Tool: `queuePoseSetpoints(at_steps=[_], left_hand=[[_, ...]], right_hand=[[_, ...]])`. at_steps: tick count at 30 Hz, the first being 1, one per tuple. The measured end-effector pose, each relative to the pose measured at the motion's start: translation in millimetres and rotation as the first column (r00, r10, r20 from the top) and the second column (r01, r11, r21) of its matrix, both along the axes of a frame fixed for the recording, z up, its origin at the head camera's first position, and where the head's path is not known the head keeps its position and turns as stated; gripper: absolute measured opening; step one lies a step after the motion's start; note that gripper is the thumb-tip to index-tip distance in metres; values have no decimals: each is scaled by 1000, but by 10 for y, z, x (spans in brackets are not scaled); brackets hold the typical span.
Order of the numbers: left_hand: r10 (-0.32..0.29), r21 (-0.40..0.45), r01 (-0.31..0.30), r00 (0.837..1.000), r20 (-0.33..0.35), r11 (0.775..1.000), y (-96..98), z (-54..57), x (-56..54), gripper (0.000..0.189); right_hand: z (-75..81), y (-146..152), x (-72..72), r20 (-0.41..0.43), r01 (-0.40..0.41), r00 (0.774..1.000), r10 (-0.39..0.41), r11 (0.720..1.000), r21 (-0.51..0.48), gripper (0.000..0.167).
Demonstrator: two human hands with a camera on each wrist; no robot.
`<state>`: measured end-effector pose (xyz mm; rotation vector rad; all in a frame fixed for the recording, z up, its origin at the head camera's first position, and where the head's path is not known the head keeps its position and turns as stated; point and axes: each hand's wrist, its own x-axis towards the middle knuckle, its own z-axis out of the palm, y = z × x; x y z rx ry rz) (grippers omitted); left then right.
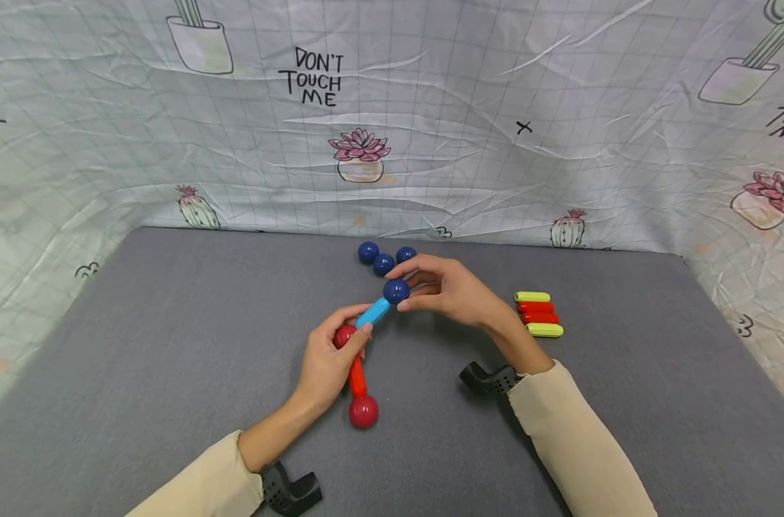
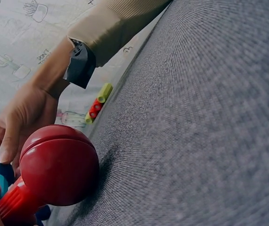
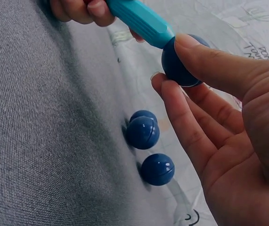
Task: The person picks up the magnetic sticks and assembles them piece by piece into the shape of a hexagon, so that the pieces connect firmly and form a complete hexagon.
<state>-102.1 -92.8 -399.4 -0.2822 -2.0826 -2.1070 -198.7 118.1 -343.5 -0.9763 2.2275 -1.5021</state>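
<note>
My left hand (image 1: 324,359) grips a red ball (image 1: 344,336) and the near end of a light blue rod (image 1: 372,314). From that ball a red rod (image 1: 357,377) runs toward me, ending in another red ball (image 1: 364,411), which looms large in the left wrist view. My right hand (image 1: 453,291) pinches a dark blue ball (image 1: 395,291) between thumb and fingers. This ball sits against the far end of the light blue rod; how deep the rod goes in cannot be told. The right wrist view shows the thumb lying over the blue ball (image 3: 179,66).
Several loose blue balls (image 1: 368,252) lie beyond the hands, near the table's back edge. On the right, red rods (image 1: 537,307) and yellow-green rods (image 1: 545,330) lie side by side. A printed cloth (image 1: 444,143) hangs behind the grey tabletop (image 1: 204,323).
</note>
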Motion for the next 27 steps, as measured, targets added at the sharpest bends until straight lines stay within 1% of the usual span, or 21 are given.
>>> queuePoseSetpoints(at_steps=[5,8,11,14,18,22,27], left_hand=[[-4,-8,4,1000,1,1000,-3,3,-3,23],[-17,10,17,1000,22,1000,-5,10,0,22],[-44,54,41,998,55,998,-9,16,4,22],[-85,106,77,994,71,991,-18,14,4,23],[-130,148,120,989,66,982,-30,8,-5,30],[-149,162,137,987,62,977,-38,11,-15,38],[-185,198,170,981,56,965,-52,9,-20,44]], right_hand=[[3,-14,14,-9,-7,1000,7,1000,-2,43],[-7,-28,14,-21,-18,1000,18,1000,-8,40],[-20,-52,19,-35,-34,999,33,999,-10,38],[-31,-77,27,-52,-38,998,38,999,-5,38],[-38,-114,46,-83,-44,996,45,999,17,36],[-34,-154,70,-109,-67,992,70,997,38,34],[-27,-183,99,-117,-56,991,62,997,55,34]])
